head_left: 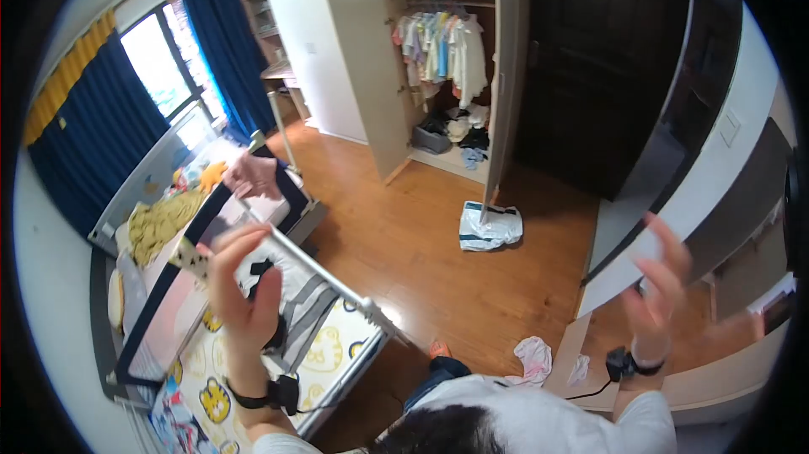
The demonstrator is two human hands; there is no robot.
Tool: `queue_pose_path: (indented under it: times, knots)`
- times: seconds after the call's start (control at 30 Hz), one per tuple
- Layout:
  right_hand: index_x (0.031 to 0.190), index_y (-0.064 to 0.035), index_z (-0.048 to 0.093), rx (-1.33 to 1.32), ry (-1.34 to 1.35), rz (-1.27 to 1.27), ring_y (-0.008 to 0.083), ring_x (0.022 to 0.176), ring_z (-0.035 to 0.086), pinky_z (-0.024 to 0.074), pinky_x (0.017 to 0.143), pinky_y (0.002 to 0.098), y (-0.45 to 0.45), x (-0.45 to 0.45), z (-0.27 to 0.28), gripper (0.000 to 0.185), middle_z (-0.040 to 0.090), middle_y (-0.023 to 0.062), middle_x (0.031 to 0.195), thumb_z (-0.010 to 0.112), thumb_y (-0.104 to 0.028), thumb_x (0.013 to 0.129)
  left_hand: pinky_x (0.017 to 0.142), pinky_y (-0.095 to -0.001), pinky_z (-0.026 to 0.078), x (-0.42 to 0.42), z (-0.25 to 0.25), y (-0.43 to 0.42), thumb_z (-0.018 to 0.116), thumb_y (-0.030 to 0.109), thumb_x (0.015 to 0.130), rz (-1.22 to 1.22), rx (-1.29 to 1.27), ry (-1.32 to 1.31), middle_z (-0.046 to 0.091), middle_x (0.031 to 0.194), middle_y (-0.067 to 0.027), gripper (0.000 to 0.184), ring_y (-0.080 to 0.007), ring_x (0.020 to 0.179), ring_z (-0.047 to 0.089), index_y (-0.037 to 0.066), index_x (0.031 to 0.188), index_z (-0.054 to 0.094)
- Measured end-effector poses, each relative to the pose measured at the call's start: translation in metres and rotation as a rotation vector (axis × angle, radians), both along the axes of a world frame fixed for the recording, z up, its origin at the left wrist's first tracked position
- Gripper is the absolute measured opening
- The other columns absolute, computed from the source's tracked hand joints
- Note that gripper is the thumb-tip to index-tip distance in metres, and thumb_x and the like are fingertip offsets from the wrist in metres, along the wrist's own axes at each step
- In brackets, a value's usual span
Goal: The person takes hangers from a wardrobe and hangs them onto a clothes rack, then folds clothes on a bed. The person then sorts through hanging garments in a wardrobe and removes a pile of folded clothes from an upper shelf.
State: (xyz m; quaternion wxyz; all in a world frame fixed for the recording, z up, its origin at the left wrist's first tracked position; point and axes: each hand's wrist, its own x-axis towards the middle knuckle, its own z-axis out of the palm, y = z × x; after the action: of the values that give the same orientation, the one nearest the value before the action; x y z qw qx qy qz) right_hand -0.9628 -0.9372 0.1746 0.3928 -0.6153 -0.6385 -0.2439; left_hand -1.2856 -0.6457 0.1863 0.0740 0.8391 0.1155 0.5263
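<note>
Both bare hands, left (244,285) and right (661,277), are raised apart, fingers curved.

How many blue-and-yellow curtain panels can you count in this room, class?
2. The left panel hangs to the left of the bright window; the right panel hangs to its right. Any beyond the picture's dark edge would be hidden.

Left of you: long bed with white-and-yellow printed fabric sheet (324,351); crumpled olive cloth (164,226) on it, toward the window (164,62). Ahead of you: tall beige panel wardrobe (354,41), small pastel fabric garments (442,45) hanging inside; flat white plastic-looking bag (493,229) before it on brown wood-look floor (396,218). Right of wardrobe: dark rectangular door (598,66).
</note>
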Motion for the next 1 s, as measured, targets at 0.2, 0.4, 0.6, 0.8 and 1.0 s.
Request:
queue_pose_path:
  times: [0.2,0.4,0.6,0.8,1.0]
  knots:
    - [0.101,-0.0008,0.059,-0.736,0.902,-0.242,0.0185,0.087,0.058,0.0454,0.077,0.0281,0.116,0.2,-0.228,0.028,0.062,0.0102,0.096,0.059,-0.02,0.081,0.065,-0.0228,0.043,0.094,-0.298,0.17,0.058,0.013,0.083,0.009,-1.293,0.11,0.058,0.087,-0.004,0.02,-0.0094,0.077,0.054,0.004,0.101,0.054]
    - [0.104,-0.0067,0.058,-1.199,1.207,-0.188,0.0104,0.082,0.057,0.0456,0.067,0.0239,0.182,0.242,-0.344,0.03,0.061,0.0023,0.093,0.056,-0.028,0.084,0.072,-0.0291,0.046,0.214,-0.392,0.164,0.055,0.026,0.086,-0.114,-1.956,0.331,0.062,0.091,-0.007,0.027,-0.0163,0.079,0.061,0.007,0.105,0.052]
    - [0.103,-0.0082,0.057,-1.232,1.644,-0.315,0.0107,0.078,0.057,0.0463,0.062,0.0236,0.229,0.318,-0.429,0.028,0.059,0.0006,0.091,0.054,-0.03,0.085,0.072,-0.0316,0.045,0.263,-0.43,0.214,0.055,0.027,0.085,-0.025,-2.086,0.369,0.062,0.089,-0.006,0.028,-0.0187,0.078,0.061,0.007,0.104,0.052]
    - [0.067,-0.0089,0.051,-1.103,1.624,-0.675,0.0142,0.04,0.046,0.0323,0.033,0.029,0.241,0.409,-0.491,0.019,0.047,0.0027,0.051,0.052,-0.02,0.082,0.048,-0.0292,0.044,0.256,-0.465,0.268,0.057,0.014,0.081,0.019,-2.18,-0.089,0.057,0.072,-0.0091,0.011,-0.0207,0.062,0.057,0.004,0.085,0.052]
    - [0.061,-0.0084,0.051,-1.354,1.291,-0.808,0.0152,0.037,0.044,0.0301,0.033,0.03,0.288,0.447,-0.533,0.015,0.046,0.0011,0.047,0.05,-0.013,0.075,0.055,-0.0325,0.048,0.263,-0.474,0.299,0.053,0.011,0.081,0.209,-2.3,-0.192,0.056,0.07,-0.0077,0.008,-0.0207,0.061,0.056,0.004,0.078,0.053]
